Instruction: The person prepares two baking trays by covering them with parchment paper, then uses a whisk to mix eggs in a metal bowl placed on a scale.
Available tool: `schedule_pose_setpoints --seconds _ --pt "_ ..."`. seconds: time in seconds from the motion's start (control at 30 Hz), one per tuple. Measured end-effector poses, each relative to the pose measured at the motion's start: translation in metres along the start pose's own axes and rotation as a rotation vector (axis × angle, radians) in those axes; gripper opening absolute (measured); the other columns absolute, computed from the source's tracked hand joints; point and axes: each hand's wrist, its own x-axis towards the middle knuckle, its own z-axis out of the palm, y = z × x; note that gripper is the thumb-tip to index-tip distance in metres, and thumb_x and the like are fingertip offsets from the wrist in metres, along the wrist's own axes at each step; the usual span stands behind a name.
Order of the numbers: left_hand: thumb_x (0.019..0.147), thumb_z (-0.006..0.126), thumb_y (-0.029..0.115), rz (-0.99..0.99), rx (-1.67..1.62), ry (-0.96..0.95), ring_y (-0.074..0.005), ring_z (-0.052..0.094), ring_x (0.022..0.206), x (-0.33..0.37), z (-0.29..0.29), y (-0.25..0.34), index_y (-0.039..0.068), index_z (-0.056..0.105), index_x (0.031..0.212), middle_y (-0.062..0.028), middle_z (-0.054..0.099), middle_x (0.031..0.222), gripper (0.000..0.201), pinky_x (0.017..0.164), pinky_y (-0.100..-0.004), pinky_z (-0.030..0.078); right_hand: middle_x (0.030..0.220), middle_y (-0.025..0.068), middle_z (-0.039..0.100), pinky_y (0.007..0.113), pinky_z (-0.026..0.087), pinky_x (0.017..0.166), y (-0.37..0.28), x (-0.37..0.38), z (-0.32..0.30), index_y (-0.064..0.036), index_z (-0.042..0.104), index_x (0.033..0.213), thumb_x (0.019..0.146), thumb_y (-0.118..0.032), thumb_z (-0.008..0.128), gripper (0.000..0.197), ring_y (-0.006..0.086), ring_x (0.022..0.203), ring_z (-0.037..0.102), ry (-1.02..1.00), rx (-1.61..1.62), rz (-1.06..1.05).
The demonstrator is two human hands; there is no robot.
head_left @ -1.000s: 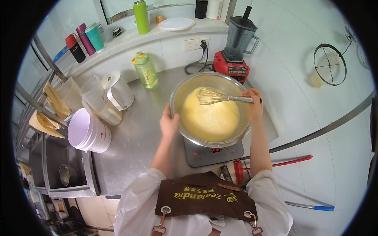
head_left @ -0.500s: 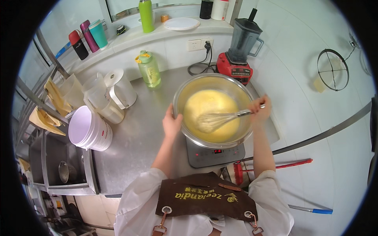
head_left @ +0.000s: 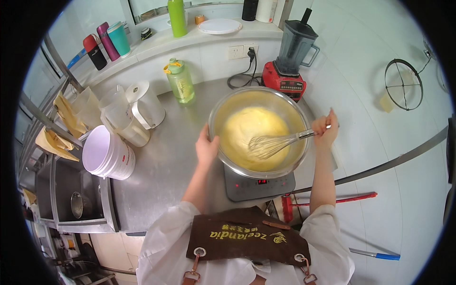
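A wide steel mixing bowl [head_left: 297,156] sits on a black induction cooker [head_left: 254,190] whose red display is lit. Pale yellow, creamy liquid [head_left: 242,126] fills its lower part. My left hand [head_left: 207,148] grips the bowl's left rim, thumb near the edge and fingers down the outside. In my right hand [head_left: 325,130] is the handle end of a wire whisk [head_left: 280,142], index finger sticking up. The whisk's wire loops dip into the liquid right of its middle.
Behind the bowl stand a red-based blender [head_left: 287,71] and a green water bottle [head_left: 180,83]. Left on the steel counter [head_left: 156,190] are a white bucket [head_left: 116,159], clear plastic jugs [head_left: 126,121] and a white jug [head_left: 146,107]. A sink [head_left: 78,190] lies beyond them.
My right hand has moved right and outward with the whisk, whose wires shifted right through the liquid. The liquid's surface looks more swirled. My left hand stays on the rim.
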Motion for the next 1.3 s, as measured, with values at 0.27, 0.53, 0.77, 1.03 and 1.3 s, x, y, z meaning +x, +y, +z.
schedule_pose_setpoints --seconds 0.27,0.53,0.77,1.03,1.3 --pt "0.075 0.062 0.016 0.042 -0.035 -0.012 -0.0128 0.055 0.048 0.004 0.001 -0.007 0.0 0.046 0.136 -0.008 0.061 0.06 0.065 0.049 -0.0287 0.046 0.043 -0.0023 0.024 0.029 0.021 0.041 0.06 -0.017 0.006 -0.0148 0.029 0.058 0.096 -0.028 0.045 0.043 0.011 0.038 0.02 -0.022 0.133 -0.04" --pt "0.073 0.065 0.022 -0.039 -0.032 -0.03 -0.0168 0.056 0.057 -0.004 -0.005 0.016 0.002 0.049 0.134 -0.0097 0.06 0.066 0.066 0.057 -0.0317 0.047 0.045 -0.0015 0.027 0.031 0.025 0.043 -0.002 0.011 -0.02 -0.0117 0.037 0.065 0.096 -0.024 0.049 0.036 0.0114 0.04 0.025 -0.099 -0.018 -0.16" --pt "0.075 0.063 0.017 0.008 0.004 -0.026 -0.0127 0.056 0.052 0.0 0.0 0.003 0.002 0.046 0.136 -0.0082 0.061 0.063 0.065 0.054 -0.0296 0.047 0.069 0.003 0.054 0.032 0.045 0.071 0.047 0.004 0.005 -0.0076 0.052 0.083 0.095 -0.024 0.057 0.021 0.0127 0.069 0.052 -0.16 -0.372 -0.112" --pt "0.075 0.064 0.018 -0.012 0.013 -0.035 -0.0139 0.055 0.053 -0.003 -0.004 0.015 0.002 0.047 0.136 -0.0085 0.061 0.064 0.065 0.054 -0.03 0.047 0.063 0.0005 0.044 0.031 0.042 0.064 0.055 -0.002 0.049 -0.0099 0.044 0.073 0.091 -0.023 0.064 0.03 0.0113 0.06 0.043 0.179 0.127 -0.038" --pt "0.074 0.064 0.018 -0.024 0.005 -0.025 -0.015 0.056 0.054 -0.003 -0.005 0.014 0.0 0.047 0.135 -0.0095 0.062 0.065 0.065 0.056 -0.0302 0.048 0.051 0.0001 0.032 0.03 0.028 0.047 0.068 -0.021 0.055 -0.0124 0.035 0.063 0.091 -0.024 0.061 0.039 0.0123 0.044 0.03 0.226 0.193 -0.109"
